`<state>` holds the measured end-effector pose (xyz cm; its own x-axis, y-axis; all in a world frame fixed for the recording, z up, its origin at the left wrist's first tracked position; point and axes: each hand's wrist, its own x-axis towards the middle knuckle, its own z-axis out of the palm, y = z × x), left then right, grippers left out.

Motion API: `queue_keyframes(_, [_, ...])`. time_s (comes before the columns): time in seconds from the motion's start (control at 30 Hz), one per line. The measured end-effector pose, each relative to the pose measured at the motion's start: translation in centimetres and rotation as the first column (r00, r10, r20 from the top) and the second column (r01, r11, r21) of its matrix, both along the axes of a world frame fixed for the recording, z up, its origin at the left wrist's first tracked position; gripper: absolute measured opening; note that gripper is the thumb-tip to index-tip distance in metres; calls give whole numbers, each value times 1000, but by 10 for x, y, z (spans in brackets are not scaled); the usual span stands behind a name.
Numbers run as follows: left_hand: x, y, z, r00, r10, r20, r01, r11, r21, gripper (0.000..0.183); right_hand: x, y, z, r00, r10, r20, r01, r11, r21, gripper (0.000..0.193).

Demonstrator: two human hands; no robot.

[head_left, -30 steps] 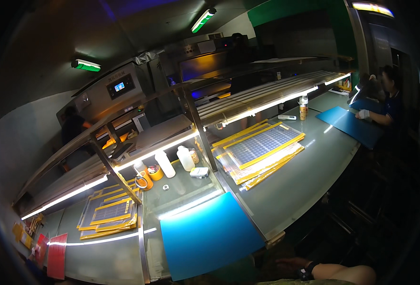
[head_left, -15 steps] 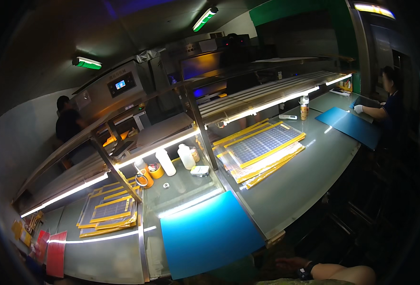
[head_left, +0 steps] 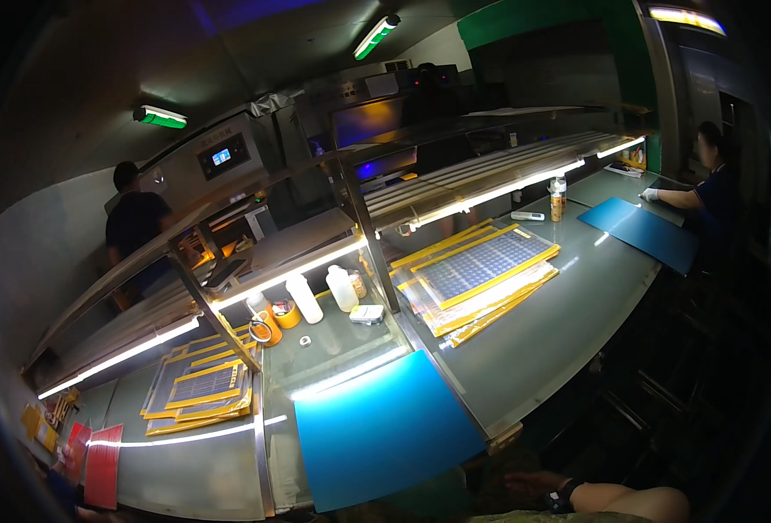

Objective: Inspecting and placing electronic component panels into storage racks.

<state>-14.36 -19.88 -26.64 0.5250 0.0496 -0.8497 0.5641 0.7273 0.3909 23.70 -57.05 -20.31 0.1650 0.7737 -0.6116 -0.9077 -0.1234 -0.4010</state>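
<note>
A blue sheet (head_left: 385,440) lies flat on the bench (head_left: 525,383), left of the right hand (head_left: 538,482) and near it, without contact; its near edge reaches the bench front, probably so that it stays within easy reach. The right hand hangs low in shadow, a dark band (head_left: 563,496) at its wrist; I cannot tell whether its fingers are spread or curled, and nothing shows in its grip. The left hand is out of view.

Beyond the sheet, farther from the hand, 2 white bottles (head_left: 303,299) and an orange container (head_left: 268,328) stand upright below a light tube (head_left: 289,276), likely set back to keep the front free. Forward of the hand lie yellow-edged sheets (head_left: 490,261), overlapped, perhaps to save room. Far left of it are another yellow-edged stack (head_left: 202,388) and red sheets (head_left: 104,466). Well off to the hand's forward right, a co-worker's gloved hand (head_left: 651,194) is near a 2nd blue panel (head_left: 638,234).
</note>
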Motion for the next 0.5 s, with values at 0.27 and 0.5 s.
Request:
queue_keyframes(0.27, [-1, -5, 3, 1000, 17, -3, -17, 1000, -12, 45, 6, -9, -24, 999, 31, 9, -32, 990, 136, 44])
queue_keyframes(0.5, [-3, -7, 7, 999, 33, -7, -33, 999, -19, 46, 3, -5, -18, 750, -17, -661, 190, 963, 191, 45])
